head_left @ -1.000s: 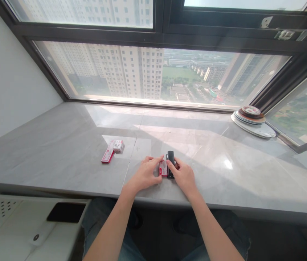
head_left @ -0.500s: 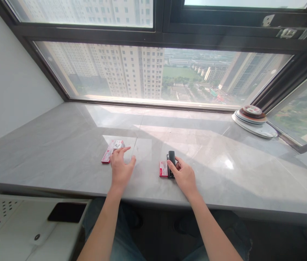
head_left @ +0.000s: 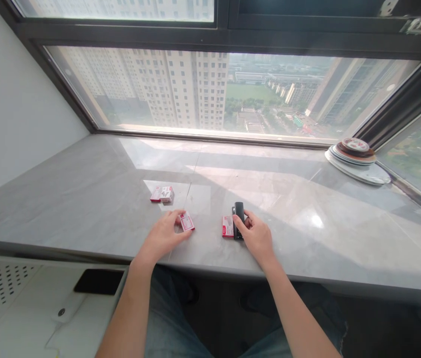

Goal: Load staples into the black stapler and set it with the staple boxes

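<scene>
My left hand grips a small red-and-white box between thumb and fingers, low over the grey counter. Behind it, two more small boxes sit side by side, a flat red-and-white one and a whiter one. My right hand is closed around the right side of a black stapler, its thumb over the top. Directly left of the stapler, touching or nearly touching it, lies another red-and-white box.
A stack of plates stands at the counter's back right corner, by the window. Below the counter at the left, a black phone lies on a white cabinet. The counter's front edge runs just before my legs.
My left hand has taken one box from the group at the left and carried it right, towards the stapler. My right hand stays at the stapler. The camera view has shifted slightly.
</scene>
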Motion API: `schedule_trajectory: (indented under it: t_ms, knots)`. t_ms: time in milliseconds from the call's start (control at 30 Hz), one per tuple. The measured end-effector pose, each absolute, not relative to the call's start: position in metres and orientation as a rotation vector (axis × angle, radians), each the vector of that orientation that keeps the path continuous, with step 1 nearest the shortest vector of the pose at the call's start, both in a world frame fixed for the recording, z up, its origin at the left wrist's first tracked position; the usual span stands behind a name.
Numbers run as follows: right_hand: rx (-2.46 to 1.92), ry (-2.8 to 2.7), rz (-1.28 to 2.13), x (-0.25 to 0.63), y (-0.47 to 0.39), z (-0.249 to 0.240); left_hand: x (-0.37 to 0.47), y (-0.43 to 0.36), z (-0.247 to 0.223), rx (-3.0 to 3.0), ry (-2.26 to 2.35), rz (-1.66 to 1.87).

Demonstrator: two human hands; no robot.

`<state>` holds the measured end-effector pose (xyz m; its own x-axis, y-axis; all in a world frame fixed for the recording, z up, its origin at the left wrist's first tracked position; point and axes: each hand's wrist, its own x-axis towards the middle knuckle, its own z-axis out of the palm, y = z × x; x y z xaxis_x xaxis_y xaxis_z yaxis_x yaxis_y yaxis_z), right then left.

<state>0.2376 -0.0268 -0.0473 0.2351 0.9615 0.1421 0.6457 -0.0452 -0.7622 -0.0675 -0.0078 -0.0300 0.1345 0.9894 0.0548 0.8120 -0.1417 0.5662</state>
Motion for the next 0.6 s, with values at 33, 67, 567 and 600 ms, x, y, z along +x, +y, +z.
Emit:
schedule_trajectory:
  t_ms: [33, 67, 567, 600]
  knots:
    - [-1.77, -1.489, 0.539, 0.238, -0.027, -0.047, -0.061, -0.007, -0.027, 2.018, 1.668, 0.629]
    - [-1.769, -1.491, 0.538, 0.237, -0.027, -0.047, -0.053, -0.006, -0.024, 2.015, 1.615, 0.674]
    - [-1.75, -1.527, 0.565, 0.239, -0.026, -0.044, 0.044, -0.001, -0.02, 2.251, 1.168, 0.705]
    - [-1.754, -1.526, 0.569, 0.239, -0.026, -0.044, 0.044, 0.0, -0.022, 2.248, 1.171, 0.707]
